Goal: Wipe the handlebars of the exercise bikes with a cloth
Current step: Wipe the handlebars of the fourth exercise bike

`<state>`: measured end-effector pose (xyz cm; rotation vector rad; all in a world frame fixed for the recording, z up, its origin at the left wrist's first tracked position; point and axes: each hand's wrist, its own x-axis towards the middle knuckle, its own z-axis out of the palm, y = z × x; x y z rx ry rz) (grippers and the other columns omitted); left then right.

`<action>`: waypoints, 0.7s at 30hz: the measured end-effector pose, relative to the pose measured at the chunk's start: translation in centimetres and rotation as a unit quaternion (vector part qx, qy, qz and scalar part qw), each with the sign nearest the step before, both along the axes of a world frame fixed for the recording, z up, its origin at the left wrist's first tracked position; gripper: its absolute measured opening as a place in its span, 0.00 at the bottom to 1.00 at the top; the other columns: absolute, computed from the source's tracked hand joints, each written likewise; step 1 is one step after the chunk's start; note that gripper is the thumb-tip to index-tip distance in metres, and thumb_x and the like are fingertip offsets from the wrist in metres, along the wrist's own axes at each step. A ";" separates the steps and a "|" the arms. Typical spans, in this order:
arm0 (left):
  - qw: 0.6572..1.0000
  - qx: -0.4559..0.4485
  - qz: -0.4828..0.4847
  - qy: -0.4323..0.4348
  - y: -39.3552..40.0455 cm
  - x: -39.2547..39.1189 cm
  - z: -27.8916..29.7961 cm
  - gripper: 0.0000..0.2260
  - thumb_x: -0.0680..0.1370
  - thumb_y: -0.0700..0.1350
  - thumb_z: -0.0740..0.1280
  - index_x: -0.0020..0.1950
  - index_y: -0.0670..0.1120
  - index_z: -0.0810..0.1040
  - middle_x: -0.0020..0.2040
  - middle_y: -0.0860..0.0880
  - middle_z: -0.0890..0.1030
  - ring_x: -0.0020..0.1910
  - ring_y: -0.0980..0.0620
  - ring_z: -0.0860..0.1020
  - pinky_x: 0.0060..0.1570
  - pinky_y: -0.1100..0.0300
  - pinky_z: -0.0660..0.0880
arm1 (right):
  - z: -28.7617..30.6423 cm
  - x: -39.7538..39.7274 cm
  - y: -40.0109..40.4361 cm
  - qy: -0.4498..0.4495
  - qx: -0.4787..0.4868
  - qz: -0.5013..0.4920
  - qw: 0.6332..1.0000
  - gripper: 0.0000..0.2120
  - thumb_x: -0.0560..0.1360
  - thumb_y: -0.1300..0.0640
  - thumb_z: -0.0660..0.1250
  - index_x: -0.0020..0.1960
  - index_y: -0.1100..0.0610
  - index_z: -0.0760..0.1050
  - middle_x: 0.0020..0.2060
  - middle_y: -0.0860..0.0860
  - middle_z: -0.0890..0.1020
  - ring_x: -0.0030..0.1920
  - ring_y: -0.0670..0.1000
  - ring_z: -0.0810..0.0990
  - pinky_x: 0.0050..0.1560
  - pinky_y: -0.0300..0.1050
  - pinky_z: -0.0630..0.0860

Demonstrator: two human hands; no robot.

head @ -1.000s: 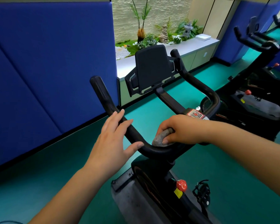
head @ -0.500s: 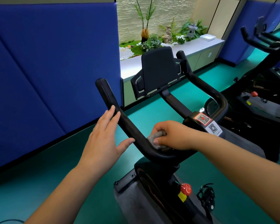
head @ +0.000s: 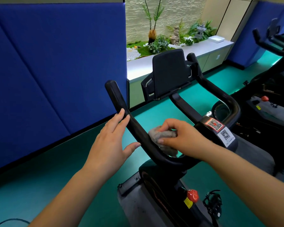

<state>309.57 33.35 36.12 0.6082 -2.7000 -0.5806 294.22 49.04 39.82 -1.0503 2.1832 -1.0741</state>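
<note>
Hands on handlebar (head: 138,131), left hand (head: 111,141) flat, fingers straight, right hand (head: 182,136) pinching cloth (head: 161,136).

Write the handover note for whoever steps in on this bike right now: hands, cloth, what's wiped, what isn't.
Left hand: open, fingers straight against the left handlebar arm, steadying it.
Right hand: pinches the grey cloth against the inner side of that arm, just above the bend.
Done: cannot tell from the view which parts are already clean.
Left: at least the upper left arm to its tip, the right handlebar arm, then the second bike's handlebars at far right.
</note>
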 end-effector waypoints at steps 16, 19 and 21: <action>1.000 -0.007 0.008 0.012 -2.6 0.3 1.2 0.29 0.78 0.48 0.66 0.77 0.56 0.58 0.78 0.59 0.45 0.77 0.54 0.48 0.74 0.51 0.55 | -0.4 1.6 -2.6 0.145 -0.106 0.067 0.981 0.11 0.64 0.62 0.78 0.42 0.51 0.80 0.41 0.47 0.73 0.41 0.39 0.74 0.46 0.26 0.67; 1.000 -0.015 0.004 0.007 -2.9 -0.1 1.5 0.29 0.78 0.51 0.66 0.76 0.57 0.58 0.78 0.58 0.46 0.77 0.54 0.48 0.72 0.50 0.56 | -0.1 2.7 -4.7 0.154 -0.117 0.040 0.980 0.10 0.66 0.61 0.77 0.46 0.57 0.81 0.43 0.54 0.74 0.43 0.46 0.76 0.47 0.25 0.67; 1.000 -0.015 0.003 0.003 -3.2 -0.2 1.6 0.29 0.78 0.53 0.66 0.76 0.57 0.58 0.78 0.58 0.45 0.77 0.54 0.47 0.72 0.49 0.55 | -0.2 2.9 -4.1 0.159 -0.108 0.054 0.980 0.08 0.67 0.62 0.76 0.45 0.55 0.81 0.44 0.54 0.73 0.44 0.51 0.76 0.47 0.27 0.69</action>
